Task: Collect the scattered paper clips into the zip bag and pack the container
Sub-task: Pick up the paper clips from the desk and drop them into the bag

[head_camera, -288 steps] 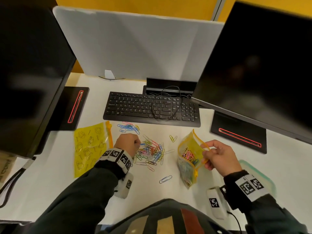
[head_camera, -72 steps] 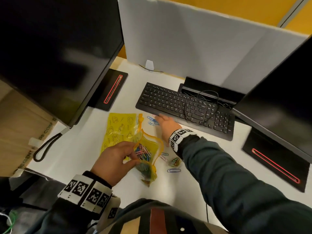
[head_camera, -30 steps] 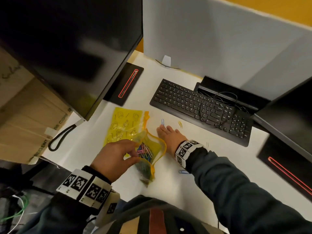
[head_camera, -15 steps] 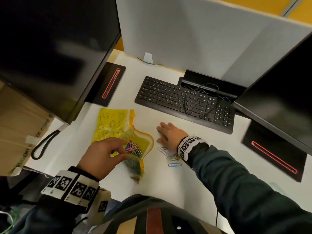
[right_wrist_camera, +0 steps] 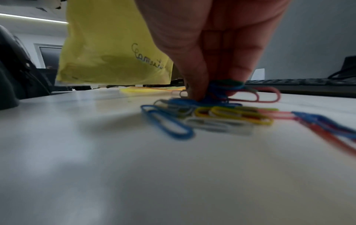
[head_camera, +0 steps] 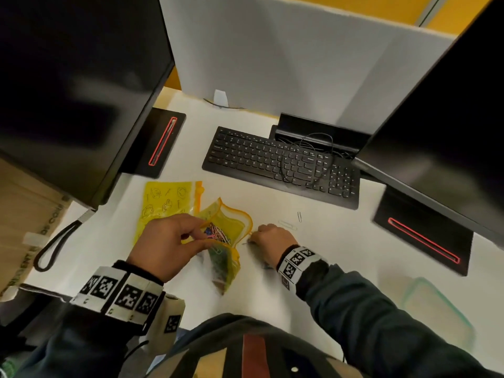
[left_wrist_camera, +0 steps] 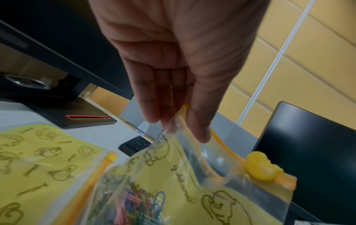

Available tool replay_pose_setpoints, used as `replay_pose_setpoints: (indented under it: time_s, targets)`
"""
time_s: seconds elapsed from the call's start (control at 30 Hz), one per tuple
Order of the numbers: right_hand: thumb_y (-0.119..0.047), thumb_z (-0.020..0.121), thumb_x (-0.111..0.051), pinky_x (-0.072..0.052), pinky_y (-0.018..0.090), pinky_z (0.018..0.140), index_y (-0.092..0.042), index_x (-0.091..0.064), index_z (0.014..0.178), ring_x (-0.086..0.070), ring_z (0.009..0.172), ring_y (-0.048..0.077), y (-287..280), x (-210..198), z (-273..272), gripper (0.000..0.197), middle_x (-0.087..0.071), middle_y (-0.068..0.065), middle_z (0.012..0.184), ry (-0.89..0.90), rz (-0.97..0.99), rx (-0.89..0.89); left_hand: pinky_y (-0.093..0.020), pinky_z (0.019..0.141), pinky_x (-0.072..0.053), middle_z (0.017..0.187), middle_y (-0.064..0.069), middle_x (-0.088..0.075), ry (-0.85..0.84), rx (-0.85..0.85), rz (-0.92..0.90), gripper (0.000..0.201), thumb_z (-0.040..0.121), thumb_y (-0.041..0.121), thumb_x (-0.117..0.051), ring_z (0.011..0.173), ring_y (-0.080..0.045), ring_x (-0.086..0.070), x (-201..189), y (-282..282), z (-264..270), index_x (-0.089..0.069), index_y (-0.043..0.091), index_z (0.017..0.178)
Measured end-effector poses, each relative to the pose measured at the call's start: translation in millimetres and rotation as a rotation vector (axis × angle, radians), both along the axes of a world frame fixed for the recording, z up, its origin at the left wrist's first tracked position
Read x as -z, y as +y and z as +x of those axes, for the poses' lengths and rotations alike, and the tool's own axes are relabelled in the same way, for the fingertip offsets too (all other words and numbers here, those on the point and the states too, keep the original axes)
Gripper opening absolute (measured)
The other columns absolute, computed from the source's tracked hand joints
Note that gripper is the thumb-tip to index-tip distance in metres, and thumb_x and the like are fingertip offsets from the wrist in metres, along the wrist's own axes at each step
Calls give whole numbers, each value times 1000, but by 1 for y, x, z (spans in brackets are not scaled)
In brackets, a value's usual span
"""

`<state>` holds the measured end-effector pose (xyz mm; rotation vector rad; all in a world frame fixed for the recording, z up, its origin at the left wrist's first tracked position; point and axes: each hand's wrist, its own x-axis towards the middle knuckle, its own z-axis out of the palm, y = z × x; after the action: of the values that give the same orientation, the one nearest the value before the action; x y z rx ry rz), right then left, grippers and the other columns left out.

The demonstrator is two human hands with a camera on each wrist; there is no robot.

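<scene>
At far left a second, flat yellow bag [head_camera: 167, 199] is lying unused on the white desk [head_camera: 327, 236]. Just right of it, the left hand [head_camera: 166, 245] is pinching the orange zip rim of the zip bag [head_camera: 227, 236] between thumb and fingers [left_wrist_camera: 152, 106], lifting it so that the mouth is gaping upward and toward the other hand; the coloured clips already collected are sagging in the bag's lower part, and its slider [left_wrist_camera: 263, 169] is sitting at the end of the track, leaving the opening free. Just beside the mouth, the right hand [head_camera: 272, 240] is curling down onto the desk, its fingertips [right_wrist_camera: 196, 91] pinching a small bunch from the gathered paper clips [right_wrist_camera: 212, 117], presumably heaped close to the bag to shorten each transfer. Further right, two stray clips [head_camera: 293, 223] are lying apart below the keyboard [head_camera: 281, 166], not yet collected. At lower right the green-rimmed container [head_camera: 439, 312] is waiting, unpacked, near the desk edge.
</scene>
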<state>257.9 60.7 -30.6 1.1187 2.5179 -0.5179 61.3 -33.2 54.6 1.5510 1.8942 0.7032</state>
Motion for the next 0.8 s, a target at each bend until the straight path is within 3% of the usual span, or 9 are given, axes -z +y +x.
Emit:
replay_pose_setpoints:
  time_s: [0.1, 0.2, 0.33, 0.4, 0.47, 0.57, 0.67, 0.8]
  targets:
    - [-7, 88, -46, -47, 38, 89, -12, -60, 117, -56, 108, 32, 5, -5, 11, 33, -62, 12, 114, 64, 28, 130, -34, 84, -52, 96, 12, -62, -9, 40, -22, 12, 65, 17, -79, 88, -15, -63, 1, 8, 9, -68, 18, 61]
    - [-8, 84, -52, -49, 33, 88, -16, -68, 106, -61, 102, 30, 8, -11, 28, 29, -70, 9, 107, 273, 19, 401, -33, 85, -52, 98, 10, -63, -21, 69, -47, 26, 66, 18, -79, 90, -15, -63, 4, 15, 16, -61, 33, 56]
    - [-4, 80, -63, -48, 23, 77, -13, -73, 91, -63, 75, 15, 7, -30, 39, 18, -73, 5, 85, 624, -37, 765, -37, 87, -52, 103, 4, -68, -2, 84, -89, 13, 67, 20, -78, 93, -19, -64, 9, 21, 20, -67, 21, 62]
    - [-2, 76, -68, -50, 25, 71, -15, -72, 82, -59, 64, 12, 5, -48, 34, 16, -68, 1, 72, 856, -139, 879, -37, 86, -51, 98, 6, -66, 1, 90, -98, 14, 68, 19, -77, 93, -20, -63, 10, 22, 22, -65, 23, 62]
    - [2, 73, -71, -54, 30, 69, -19, -70, 76, -60, 63, 15, 3, -65, 22, 21, -65, 1, 68, 1054, -229, 903, -37, 83, -51, 94, 3, -67, -8, 95, -95, 22, 69, 18, -76, 90, -20, -62, 10, 22, 23, -60, 30, 61]
    - [8, 71, -70, -54, 28, 66, -5, -71, 81, -59, 62, 16, 4, -77, -2, 17, -65, 5, 69, 1187, -341, 876, -37, 79, -52, 92, 0, -68, -18, 95, -93, 27, 70, 17, -75, 80, -15, -60, 11, 22, 23, -57, 35, 63]
    - [13, 70, -67, -54, 34, 73, 4, -68, 87, -61, 69, 20, -1, -74, -18, 19, -66, 11, 79, 1148, -452, 801, -40, 77, -53, 84, 1, -67, -25, 82, -76, 29, 69, 17, -76, 76, -13, -59, 10, 21, 24, -56, 37, 63]
    - [7, 75, -66, -55, 32, 83, -8, -72, 92, -65, 82, 17, 3, -66, 0, 23, -69, 2, 86, 1073, -365, 730, -40, 77, -54, 86, 1, -68, -26, 64, -77, 29, 69, 17, -76, 78, -14, -61, 7, 19, 25, -56, 36, 63]
